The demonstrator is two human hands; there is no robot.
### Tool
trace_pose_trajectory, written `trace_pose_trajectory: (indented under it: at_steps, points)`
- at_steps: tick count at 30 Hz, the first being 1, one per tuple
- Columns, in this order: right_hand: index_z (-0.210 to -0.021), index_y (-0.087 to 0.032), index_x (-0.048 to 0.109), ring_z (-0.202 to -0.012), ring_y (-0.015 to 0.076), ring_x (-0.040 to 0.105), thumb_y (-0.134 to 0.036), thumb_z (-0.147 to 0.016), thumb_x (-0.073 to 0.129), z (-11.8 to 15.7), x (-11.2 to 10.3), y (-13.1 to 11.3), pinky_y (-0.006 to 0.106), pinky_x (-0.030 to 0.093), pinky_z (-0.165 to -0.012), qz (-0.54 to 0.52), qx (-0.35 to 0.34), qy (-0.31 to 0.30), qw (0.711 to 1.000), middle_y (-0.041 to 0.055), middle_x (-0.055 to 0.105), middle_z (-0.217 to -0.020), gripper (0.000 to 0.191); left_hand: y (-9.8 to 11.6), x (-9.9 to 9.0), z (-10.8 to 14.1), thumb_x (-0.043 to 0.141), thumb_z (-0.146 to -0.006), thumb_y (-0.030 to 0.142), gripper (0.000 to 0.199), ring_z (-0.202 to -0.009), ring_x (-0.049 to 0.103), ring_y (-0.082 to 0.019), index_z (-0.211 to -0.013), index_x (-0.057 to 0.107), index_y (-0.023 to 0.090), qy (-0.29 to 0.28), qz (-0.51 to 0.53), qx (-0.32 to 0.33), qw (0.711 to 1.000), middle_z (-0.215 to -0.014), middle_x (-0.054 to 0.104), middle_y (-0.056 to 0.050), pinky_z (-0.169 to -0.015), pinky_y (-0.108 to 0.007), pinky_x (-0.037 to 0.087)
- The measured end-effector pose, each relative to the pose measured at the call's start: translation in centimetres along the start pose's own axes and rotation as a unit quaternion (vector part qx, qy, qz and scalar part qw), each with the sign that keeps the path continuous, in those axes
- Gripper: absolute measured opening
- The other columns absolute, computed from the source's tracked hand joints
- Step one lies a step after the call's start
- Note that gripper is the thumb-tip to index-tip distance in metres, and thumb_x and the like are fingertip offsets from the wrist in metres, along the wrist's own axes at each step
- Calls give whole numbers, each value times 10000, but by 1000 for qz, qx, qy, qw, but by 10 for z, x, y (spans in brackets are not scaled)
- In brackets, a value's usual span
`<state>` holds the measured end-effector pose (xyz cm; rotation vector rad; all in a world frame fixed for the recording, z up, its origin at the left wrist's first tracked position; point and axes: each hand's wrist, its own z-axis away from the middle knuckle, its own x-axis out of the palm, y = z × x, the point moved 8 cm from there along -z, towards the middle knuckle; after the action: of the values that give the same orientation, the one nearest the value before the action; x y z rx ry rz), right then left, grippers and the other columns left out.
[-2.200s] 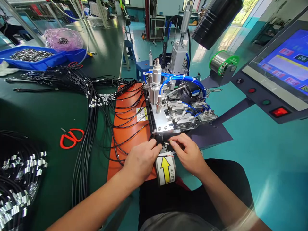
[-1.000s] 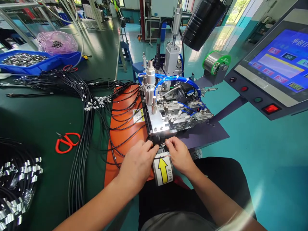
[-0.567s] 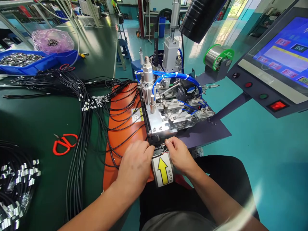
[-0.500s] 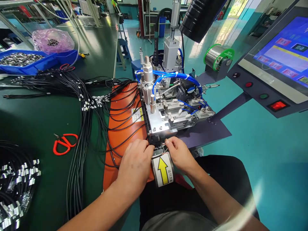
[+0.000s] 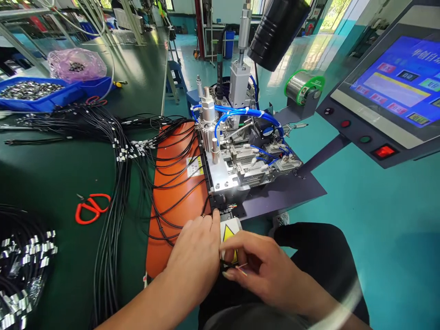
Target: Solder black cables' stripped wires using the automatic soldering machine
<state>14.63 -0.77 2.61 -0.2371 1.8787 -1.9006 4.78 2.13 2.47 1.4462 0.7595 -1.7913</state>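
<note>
My left hand (image 5: 197, 247) lies over the front corner of the orange plate (image 5: 172, 201), its index fingertip at the front end of the metal machine (image 5: 220, 174). What its curled fingers hold underneath is hidden. My right hand (image 5: 261, 263) is closed on a black cable whose thin coloured wire ends (image 5: 241, 269) stick out between thumb and fingers, in front of the yellow arrow label (image 5: 228, 233). Another cable end with coloured wires (image 5: 233, 206) sits in the machine's front slot. Black cables run from the machine across the orange plate.
Red scissors (image 5: 92, 208) and cable bundles (image 5: 113, 238) lie on the green table (image 5: 62, 183). A blue tray (image 5: 34, 101) of metal parts stands at the back left. The control screen (image 5: 395, 87) and solder spool (image 5: 304, 87) are on the right.
My right hand has drawn back from the machine's front towards my body and now holds wire ends below the label. My left hand has shifted slightly down. The view has tilted a little.
</note>
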Motion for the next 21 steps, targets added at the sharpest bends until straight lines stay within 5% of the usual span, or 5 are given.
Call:
trace_pose_trajectory:
  at_steps: [3,9,15,21]
  points:
    - [-885,-235,695,-716,141,551,-234,-858,665,-1,2,0,258,432,-660,-6,-19,34,999,1,654,-829,40,-1,-1,1,476,-780,116,606,-929,581,-290,-1374,417,15,-1,-4,3,1000,-1085,639,-180,-789,-416,458]
    - [-840,-222,710,-701,141,555,-257,-818,710,-8,-18,22,260,440,-637,-41,17,141,989,4,620,-814,42,-3,-11,1,459,-840,77,479,-885,542,-251,-1312,472,154,65,71,2,995,-985,612,-86,-793,-416,416]
    - [-853,-192,687,-694,139,568,-311,-787,737,-20,-31,43,259,466,-650,-183,65,177,965,6,632,-791,145,-6,-16,-8,448,-953,180,164,-852,553,-161,-1084,540,216,125,351,54,927,-961,603,-25,-747,-286,441]
    - [-1028,-211,657,-610,84,485,-310,-773,762,-19,-43,54,225,435,-593,-185,70,240,950,-24,579,-796,293,-21,-4,-17,486,-959,237,114,-766,550,-135,-922,588,199,196,386,-2,901,-840,576,-6,-692,-251,425]
